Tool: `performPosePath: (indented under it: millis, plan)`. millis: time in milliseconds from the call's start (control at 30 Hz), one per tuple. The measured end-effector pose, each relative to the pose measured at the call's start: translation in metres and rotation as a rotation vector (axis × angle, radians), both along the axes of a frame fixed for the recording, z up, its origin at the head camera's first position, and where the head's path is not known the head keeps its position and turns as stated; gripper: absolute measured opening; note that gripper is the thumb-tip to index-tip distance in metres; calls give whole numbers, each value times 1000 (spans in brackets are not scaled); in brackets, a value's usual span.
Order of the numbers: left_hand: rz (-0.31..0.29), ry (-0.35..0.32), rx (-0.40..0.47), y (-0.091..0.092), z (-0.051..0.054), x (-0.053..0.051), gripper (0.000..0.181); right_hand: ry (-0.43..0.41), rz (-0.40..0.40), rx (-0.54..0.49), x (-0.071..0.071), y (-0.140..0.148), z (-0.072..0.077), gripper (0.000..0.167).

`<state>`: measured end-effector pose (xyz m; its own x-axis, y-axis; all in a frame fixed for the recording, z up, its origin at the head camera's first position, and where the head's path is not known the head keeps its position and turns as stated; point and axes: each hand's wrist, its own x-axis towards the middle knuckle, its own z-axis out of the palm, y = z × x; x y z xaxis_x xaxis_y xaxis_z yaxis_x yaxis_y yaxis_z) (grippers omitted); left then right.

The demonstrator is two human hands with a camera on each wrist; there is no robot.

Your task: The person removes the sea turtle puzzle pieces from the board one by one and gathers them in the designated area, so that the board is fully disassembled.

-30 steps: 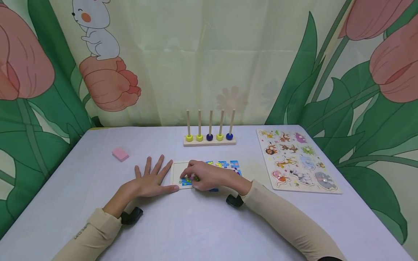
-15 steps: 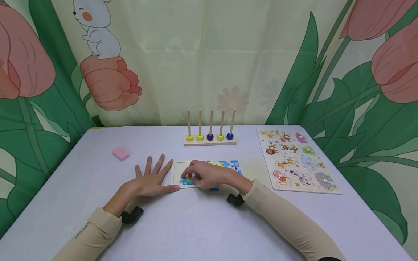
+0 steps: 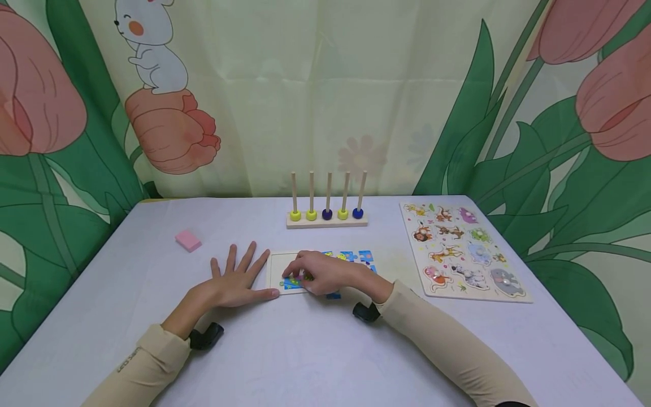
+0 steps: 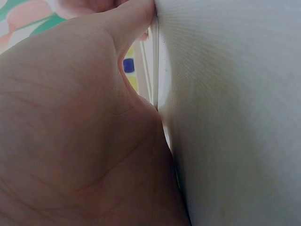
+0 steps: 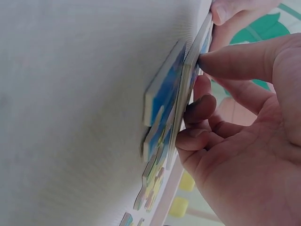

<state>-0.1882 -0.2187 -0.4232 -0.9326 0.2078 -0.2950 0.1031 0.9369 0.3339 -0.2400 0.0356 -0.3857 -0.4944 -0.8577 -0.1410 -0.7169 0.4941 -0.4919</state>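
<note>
A pale wooden puzzle frame (image 3: 275, 263) lies flat on the white table, with colourful jigsaw pieces (image 3: 292, 284) in its near part. My left hand (image 3: 231, 287) rests palm down, fingers spread, its thumb touching the frame's near left corner. Over the frame, my right hand (image 3: 322, 274) has its fingers curled down and pinches a jigsaw piece, mostly hidden beneath it. In the right wrist view, the thumb (image 5: 235, 60) touches the pieces in the frame. Loose blue jigsaw pieces (image 5: 164, 92) lie alongside the frame's edge, and more loose pieces (image 3: 365, 256) lie right of the hand.
Behind the frame stands a wooden peg rack (image 3: 326, 223) with yellow and blue beads. An animal knob-puzzle board (image 3: 420, 263) lies to the right. A pink block (image 3: 188, 241) sits at the left. A printed curtain (image 3: 285, 102) hangs behind the table.
Both hands stay nearly in place. The right hand's fingers shift very slightly over the pieces in the frame.
</note>
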Motion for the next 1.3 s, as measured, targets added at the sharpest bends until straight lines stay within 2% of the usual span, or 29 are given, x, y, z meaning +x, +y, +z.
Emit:
performPosePath:
  millis: [767,1067,1300]
  plan:
    - [0,14,2,-1,-5,-2,120,-33,0,-63,-6,5,-2,35]
    - [-8,7,10,-1,0,0,121,-36,1,-78,-4,5,-2,37]
    - [-7,11,12,-1,0,0,120,-61,-22,-71,-3,6,-5,37]
